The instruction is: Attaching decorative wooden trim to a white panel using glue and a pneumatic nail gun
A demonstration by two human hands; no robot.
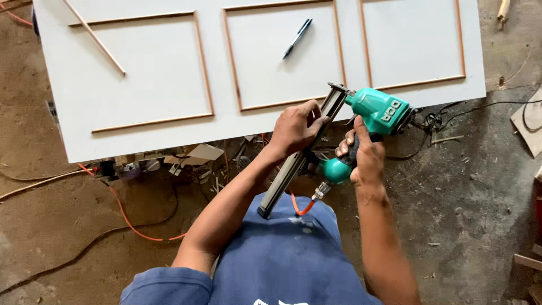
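Note:
I hold a teal pneumatic nail gun [379, 110] in front of my chest, just off the near edge of a white panel [141, 68]. My right hand [364, 158] is wrapped around its black and teal grip. My left hand [296, 127] is closed on the long grey magazine rail [293, 166], near the gun's nose. An orange air hose [302, 208] hangs from the brass fitting at the base of the grip. The panel carries thin wooden trim strips [204, 66] laid out as rectangles.
A dark pen [297, 38] lies on the middle section of the panel. A loose wooden strip [93, 36] rests diagonally at the panel's left. Orange hose [127, 217] and cables run over the dirt floor. Wood scraps [530, 121] lie at the right.

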